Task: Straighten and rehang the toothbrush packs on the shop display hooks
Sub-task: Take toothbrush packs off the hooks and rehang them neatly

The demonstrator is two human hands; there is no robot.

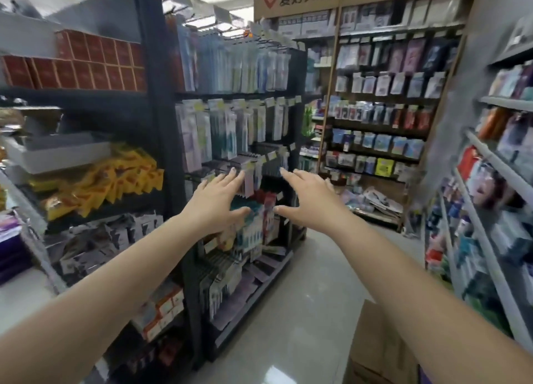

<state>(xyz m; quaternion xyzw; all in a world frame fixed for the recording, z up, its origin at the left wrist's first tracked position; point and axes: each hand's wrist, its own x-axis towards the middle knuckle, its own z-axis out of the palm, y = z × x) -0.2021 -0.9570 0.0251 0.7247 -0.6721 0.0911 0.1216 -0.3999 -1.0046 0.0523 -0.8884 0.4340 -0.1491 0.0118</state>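
Toothbrush packs (219,132) hang in rows on the hooks of a black display rack (161,66), with more packs (253,227) lower down, some crooked. My left hand (219,201) reaches toward the rack's middle rows with fingers spread and straight, holding nothing. My right hand (308,199) is stretched out beside it, fingers straight, also holding nothing. Both hands are just in front of the hanging packs; the frame is blurred, so contact cannot be told.
Red boxes (98,63) and yellow packets (115,178) fill shelves at left. A stationery stand (380,100) closes the aisle's far end. Shelves of goods (490,210) line the right side. A cardboard box (377,346) sits on the tiled floor (302,297).
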